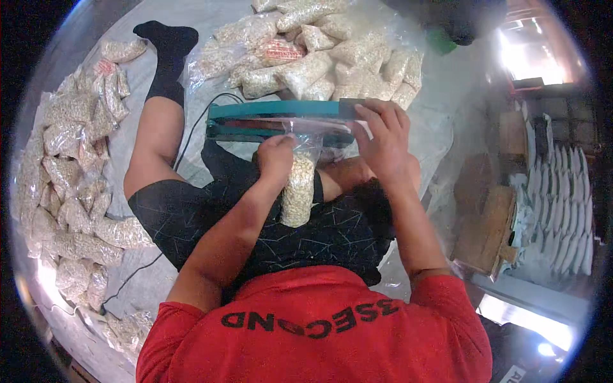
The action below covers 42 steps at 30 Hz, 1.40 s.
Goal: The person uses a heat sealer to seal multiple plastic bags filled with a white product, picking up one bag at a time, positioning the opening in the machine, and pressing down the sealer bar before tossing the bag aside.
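My left hand (276,160) pinches the neck of a clear plastic bag (298,194). The lower part of the bag is filled with pale, puffed-looking pieces and hangs upright over my lap. Its flat top lies in the gap of a teal hand-operated impulse sealer (282,108), between the upper arm and the base. At the sealer's right end, my right hand (383,136) has its fingers on the dark handle (352,108) of the upper arm. The arm is raised a little above the base, the gap wider toward the right.
Filled clear bags (306,67) are heaped beyond the sealer, and more filled bags (72,191) pile up along the left. A black cable (191,129) runs from the sealer's left. At right are a brown wooden board (486,230) and rows of pale, thin upright items (562,206).
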{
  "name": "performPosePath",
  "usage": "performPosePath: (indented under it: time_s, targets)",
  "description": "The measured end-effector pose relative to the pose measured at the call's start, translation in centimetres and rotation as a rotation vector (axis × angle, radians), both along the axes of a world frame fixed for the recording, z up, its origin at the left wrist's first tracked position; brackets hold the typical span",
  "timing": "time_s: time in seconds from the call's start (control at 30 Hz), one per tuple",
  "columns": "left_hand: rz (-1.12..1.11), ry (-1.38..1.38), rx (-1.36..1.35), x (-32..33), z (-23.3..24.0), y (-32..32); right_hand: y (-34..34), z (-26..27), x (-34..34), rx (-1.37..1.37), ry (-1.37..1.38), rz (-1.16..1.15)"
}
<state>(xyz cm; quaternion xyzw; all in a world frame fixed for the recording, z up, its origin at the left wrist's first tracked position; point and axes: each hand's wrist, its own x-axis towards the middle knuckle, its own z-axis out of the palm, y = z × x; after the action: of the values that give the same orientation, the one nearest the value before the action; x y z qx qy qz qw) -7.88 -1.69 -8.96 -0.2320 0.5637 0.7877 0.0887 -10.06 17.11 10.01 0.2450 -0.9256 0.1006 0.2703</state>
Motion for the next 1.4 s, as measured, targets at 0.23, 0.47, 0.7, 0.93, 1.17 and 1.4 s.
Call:
performPosePath:
  time_s: [0.23,0.47,0.7,0.93,1.17,1.4]
  targets:
    - [-0.051,-0.006,-0.006,-0.2,1.1,0.7,-0.6,-5.1,6.0,-0.478,-0.131,-0.362]
    - [-0.040,-0.012,0.260,0.0,1.2,-0.3,-0.2,-1.6,4.3,-0.335,-0.005,-0.193]
    - [-0.014,-0.036,0.206,-0.1,2.0,0.1,-0.9,2.2,-4.5,-0.267,0.084,0.027]
    - [-0.018,-0.014,0.220,0.0,1.1,0.0,-0.1,-2.7,-9.4,-0.143,-0.321,-0.105]
    - [-0.028,-0.028,0.078,0.0,-0.3,0.0,0.6,-8.3,-8.2,-0.244,-0.433,-0.258]
    - [-0.205,-0.026,-0.184,0.5,0.7,-0.5,0.7,-9.5,-8.3,-0.289,-0.408,-0.335]
